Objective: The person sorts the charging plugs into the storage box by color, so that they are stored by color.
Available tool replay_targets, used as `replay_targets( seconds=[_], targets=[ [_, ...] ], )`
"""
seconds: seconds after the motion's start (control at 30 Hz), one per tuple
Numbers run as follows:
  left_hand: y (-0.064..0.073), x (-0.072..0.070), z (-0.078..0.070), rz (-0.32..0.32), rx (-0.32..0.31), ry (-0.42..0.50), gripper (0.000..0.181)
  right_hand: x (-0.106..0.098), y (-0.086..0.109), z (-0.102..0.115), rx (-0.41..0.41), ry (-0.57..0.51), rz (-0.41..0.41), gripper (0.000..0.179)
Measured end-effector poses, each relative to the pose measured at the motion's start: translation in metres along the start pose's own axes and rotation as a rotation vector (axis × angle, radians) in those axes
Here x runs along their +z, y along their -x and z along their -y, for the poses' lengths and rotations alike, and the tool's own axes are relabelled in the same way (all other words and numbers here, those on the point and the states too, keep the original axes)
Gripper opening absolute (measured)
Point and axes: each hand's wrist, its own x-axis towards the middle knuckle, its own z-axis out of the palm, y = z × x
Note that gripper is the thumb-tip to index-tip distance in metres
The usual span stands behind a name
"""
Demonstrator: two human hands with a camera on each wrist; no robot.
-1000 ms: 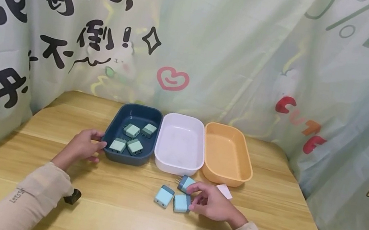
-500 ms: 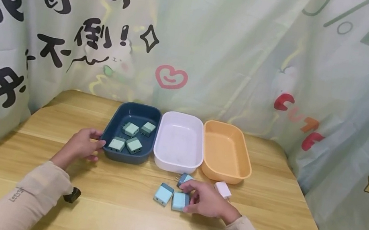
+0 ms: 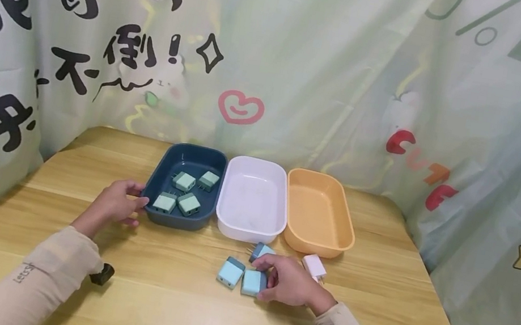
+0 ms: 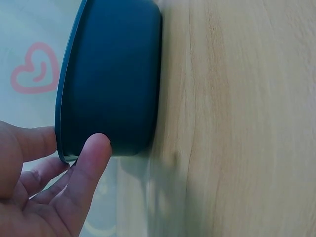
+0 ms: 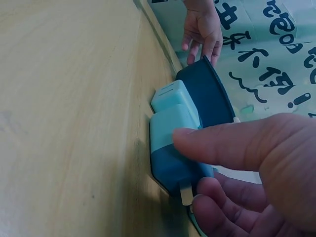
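1. The right hand (image 3: pixel 289 283) has a narrow grip around a blue charger (image 3: pixel 252 283) in front of the white tray (image 3: pixel 254 201); the thumb lies against the charger's near side, with the other fingers curled across to its far side.
2. The charger's darker plug end sits inside this grip, while its lighter end points out past the fingertips.
3. The left hand (image 3: pixel 116 203), well to the left of the white tray, holds the left side of the dark blue tray (image 3: pixel 178 222) between thumb and fingers.
4. A second blue charger (image 3: pixel 230 272) stands in front of the white tray, left of the held one; a third (image 3: pixel 261 252) lies between the held one and that tray's front edge.
5. Four green chargers (image 3: pixel 188 204) lie in the dark blue tray, just left of the white tray. The orange tray (image 3: pixel 319 212) is just right of it, and a pink charger (image 3: pixel 313 266) lies on the counter (image 3: pixel 193 318) to its front right.
6. The right hand covers part of the third charger. On the held one, one metal prong (image 5: pixel 186 194) shows; the far-side finger contact is hidden.
7. The left wrist view cuts off the dark blue tray at the top.
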Motion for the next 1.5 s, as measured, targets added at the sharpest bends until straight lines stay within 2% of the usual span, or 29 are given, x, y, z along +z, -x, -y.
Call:
replay_targets(
  seconds=[0.2, 0.33, 0.5, 0.87, 1.2, 1.5],
  targets=[
    [0.003, 0.000, 0.002, 0.000, -0.019, -0.009, 0.051, 0.001, 0.001, 0.000, -0.017, 0.006, -0.020, 0.049],
    [0.002, 0.001, -0.001, -0.003, -0.020, -0.013, 0.052, -0.005, 0.002, 0.000, -0.015, -0.009, -0.056, 0.048],
    [0.000, 0.001, -0.004, -0.007, -0.029, -0.008, 0.052, -0.010, 0.002, 0.001, -0.018, -0.022, -0.063, 0.047],
    [0.000, 0.001, -0.001, -0.007, 0.001, -0.016, 0.051, -0.018, -0.001, 0.002, -0.049, -0.006, -0.101, 0.043],
    [0.001, 0.000, -0.002, -0.005, -0.005, -0.017, 0.051, -0.023, -0.004, 0.003, -0.020, -0.099, -0.092, 0.042],
    [0.000, 0.001, -0.002, -0.008, 0.005, -0.019, 0.051, -0.032, -0.006, 0.006, -0.035, -0.085, -0.122, 0.042]
  ],
)
